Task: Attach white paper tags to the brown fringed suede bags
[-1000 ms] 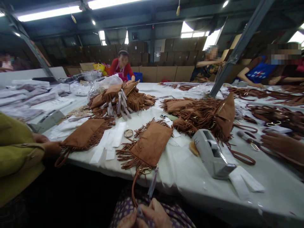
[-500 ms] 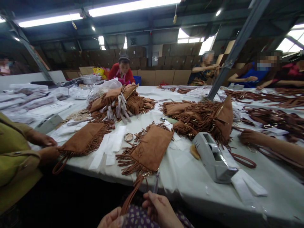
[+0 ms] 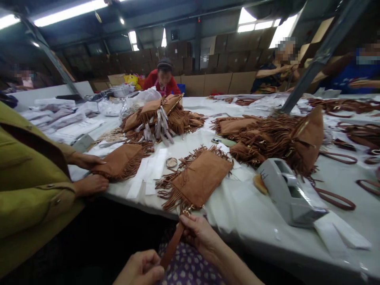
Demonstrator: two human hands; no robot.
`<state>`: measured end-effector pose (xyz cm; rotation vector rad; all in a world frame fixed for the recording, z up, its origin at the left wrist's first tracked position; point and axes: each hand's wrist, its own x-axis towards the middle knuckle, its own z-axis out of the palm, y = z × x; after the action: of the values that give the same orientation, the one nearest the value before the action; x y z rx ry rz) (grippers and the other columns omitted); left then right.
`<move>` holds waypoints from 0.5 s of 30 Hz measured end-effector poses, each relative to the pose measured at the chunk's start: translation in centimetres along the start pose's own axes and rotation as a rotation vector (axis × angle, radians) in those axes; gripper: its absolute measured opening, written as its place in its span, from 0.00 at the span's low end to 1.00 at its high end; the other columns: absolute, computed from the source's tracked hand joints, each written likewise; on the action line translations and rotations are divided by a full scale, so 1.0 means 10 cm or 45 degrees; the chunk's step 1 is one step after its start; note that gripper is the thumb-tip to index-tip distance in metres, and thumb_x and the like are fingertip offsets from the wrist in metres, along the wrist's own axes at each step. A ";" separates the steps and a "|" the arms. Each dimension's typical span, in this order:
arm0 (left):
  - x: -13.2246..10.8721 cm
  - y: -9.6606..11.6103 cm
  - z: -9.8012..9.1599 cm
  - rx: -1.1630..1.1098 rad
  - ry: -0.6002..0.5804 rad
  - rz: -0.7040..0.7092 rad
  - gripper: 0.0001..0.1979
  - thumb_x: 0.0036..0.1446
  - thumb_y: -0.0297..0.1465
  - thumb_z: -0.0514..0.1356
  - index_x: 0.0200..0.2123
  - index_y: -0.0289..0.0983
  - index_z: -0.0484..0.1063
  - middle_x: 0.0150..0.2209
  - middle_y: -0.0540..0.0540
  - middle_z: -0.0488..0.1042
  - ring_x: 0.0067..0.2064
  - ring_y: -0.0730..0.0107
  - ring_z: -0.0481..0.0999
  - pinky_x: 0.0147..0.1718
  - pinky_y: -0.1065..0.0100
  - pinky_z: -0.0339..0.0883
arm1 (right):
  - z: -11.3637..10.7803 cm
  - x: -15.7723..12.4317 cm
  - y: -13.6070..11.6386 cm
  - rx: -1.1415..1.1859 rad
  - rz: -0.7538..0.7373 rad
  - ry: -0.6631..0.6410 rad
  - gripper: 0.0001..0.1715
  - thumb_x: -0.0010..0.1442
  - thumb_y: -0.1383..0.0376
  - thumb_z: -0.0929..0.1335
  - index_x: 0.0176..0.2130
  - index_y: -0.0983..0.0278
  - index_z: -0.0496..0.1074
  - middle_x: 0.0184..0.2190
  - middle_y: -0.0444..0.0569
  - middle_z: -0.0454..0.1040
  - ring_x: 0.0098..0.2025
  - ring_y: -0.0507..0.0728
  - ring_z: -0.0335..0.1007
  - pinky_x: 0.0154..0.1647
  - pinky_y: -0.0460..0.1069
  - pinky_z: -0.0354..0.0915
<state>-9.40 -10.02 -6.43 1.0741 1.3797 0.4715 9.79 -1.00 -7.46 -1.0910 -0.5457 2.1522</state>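
Observation:
A tan suede fringed pouch [image 3: 199, 178] lies at the near table edge, and its brown wrist strap [image 3: 173, 245] hangs down toward my lap. My left hand [image 3: 141, 269] is closed round the strap's lower end. My right hand [image 3: 198, 233] pinches the strap's upper end near the gold clasp just below the pouch.
A grey tape dispenser [image 3: 289, 194] stands right of the pouch, with white paper strips [image 3: 150, 171] to its left. Piles of fringed pouches [image 3: 162, 116] and loose brown straps [image 3: 335, 200] cover the white table [image 3: 243, 221]. A person in an olive sleeve [image 3: 35, 190] handles another pouch at left; others work across the table.
My right hand has risen from my lap to the clasp end of the strap, and my left hand has taken the lower end. The view has shifted left.

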 end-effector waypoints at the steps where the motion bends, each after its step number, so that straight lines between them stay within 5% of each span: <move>1: -0.01 0.02 -0.05 0.037 0.061 0.014 0.20 0.47 0.47 0.59 0.26 0.32 0.69 0.22 0.52 0.66 0.25 0.76 0.63 0.26 0.72 0.54 | 0.03 0.01 -0.02 -0.001 -0.030 -0.012 0.17 0.44 0.58 0.76 0.26 0.68 0.72 0.21 0.43 0.71 0.19 0.43 0.58 0.17 0.37 0.51; 4: 0.04 -0.05 -0.03 -0.049 0.173 0.022 0.22 0.46 0.48 0.59 0.27 0.32 0.71 0.23 0.50 0.69 0.26 0.74 0.66 0.27 0.71 0.58 | 0.04 0.04 -0.02 0.011 -0.056 0.038 0.17 0.44 0.57 0.76 0.27 0.68 0.73 0.22 0.43 0.72 0.19 0.43 0.58 0.18 0.38 0.52; 10: 0.31 -0.41 0.38 -0.368 0.272 -0.011 0.24 0.39 0.53 0.61 0.22 0.39 0.60 0.14 0.58 0.60 0.17 0.80 0.55 0.21 0.73 0.51 | -0.14 0.05 0.09 -0.024 -0.159 0.091 0.21 0.43 0.54 0.76 0.29 0.68 0.74 0.22 0.45 0.73 0.19 0.43 0.57 0.19 0.39 0.51; 15: 0.38 -0.38 0.54 -0.362 0.401 0.106 0.25 0.40 0.53 0.61 0.20 0.38 0.59 0.17 0.56 0.59 0.21 0.79 0.56 0.23 0.73 0.47 | -0.28 0.04 0.07 -0.210 -0.328 0.107 0.24 0.45 0.53 0.75 0.34 0.68 0.71 0.23 0.46 0.74 0.19 0.46 0.60 0.19 0.41 0.51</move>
<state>-4.78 -10.55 -12.53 0.8495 1.4896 0.9005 11.62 -1.06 -9.69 -1.1268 -0.7902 1.8567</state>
